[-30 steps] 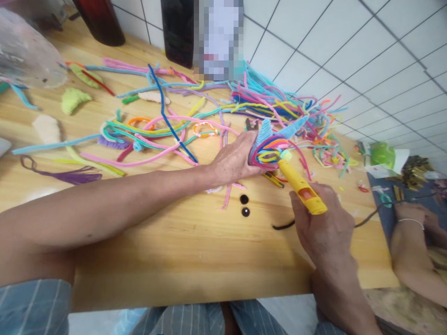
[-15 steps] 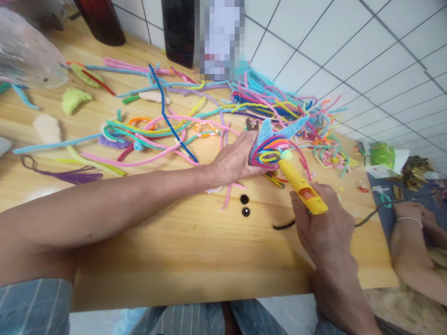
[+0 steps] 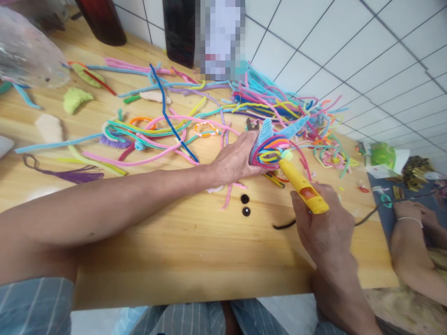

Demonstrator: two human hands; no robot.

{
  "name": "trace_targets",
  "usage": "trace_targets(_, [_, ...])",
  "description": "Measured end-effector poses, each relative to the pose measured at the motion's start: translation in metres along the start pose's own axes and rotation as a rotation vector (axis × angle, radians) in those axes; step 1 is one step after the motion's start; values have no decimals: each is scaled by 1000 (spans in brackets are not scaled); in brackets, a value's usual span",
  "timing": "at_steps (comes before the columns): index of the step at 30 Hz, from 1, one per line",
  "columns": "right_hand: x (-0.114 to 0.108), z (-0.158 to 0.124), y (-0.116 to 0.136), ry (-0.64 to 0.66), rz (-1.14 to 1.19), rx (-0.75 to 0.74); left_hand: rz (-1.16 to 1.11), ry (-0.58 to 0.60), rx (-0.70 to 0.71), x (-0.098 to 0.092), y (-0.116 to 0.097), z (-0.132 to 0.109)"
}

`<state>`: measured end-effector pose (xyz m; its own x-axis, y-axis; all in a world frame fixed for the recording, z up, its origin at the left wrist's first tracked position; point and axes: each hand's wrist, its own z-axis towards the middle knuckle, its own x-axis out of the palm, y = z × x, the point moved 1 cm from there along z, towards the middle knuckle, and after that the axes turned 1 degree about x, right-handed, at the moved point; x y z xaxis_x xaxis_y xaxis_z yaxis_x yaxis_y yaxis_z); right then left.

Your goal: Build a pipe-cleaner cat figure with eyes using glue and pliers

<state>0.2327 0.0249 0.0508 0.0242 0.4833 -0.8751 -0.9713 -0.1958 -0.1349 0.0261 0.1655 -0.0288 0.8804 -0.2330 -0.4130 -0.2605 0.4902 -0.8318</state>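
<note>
In my left hand [image 3: 239,158] I grip a colourful pipe-cleaner figure [image 3: 270,146] with pink, blue and yellow loops and light-blue pointed parts on top. My right hand [image 3: 326,228] is closed around a yellow hot glue gun [image 3: 303,186]. Its pale tip meets or nearly meets the right side of the figure; exact contact cannot be made out. Two round black discs [image 3: 245,205] lie on the table just below my left hand. A yellow cutter [image 3: 275,179] sits partly hidden under the figure.
Loose pipe cleaners [image 3: 272,100] spread across the back of the wooden table [image 3: 195,260]. A purple tassel [image 3: 75,174] lies at left, near a clear plastic bag [image 3: 31,51]. A dark cord [image 3: 368,216] runs right, towards another person's hands [image 3: 410,216].
Almost nothing differs. The view has shifted very slightly; both hands, the figure and the glue gun keep their positions.
</note>
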Motion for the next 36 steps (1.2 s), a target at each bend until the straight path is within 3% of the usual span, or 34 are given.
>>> trace_targets(36, [-3,3,9,49,58,-21,57,37,-36,-2,-2,1])
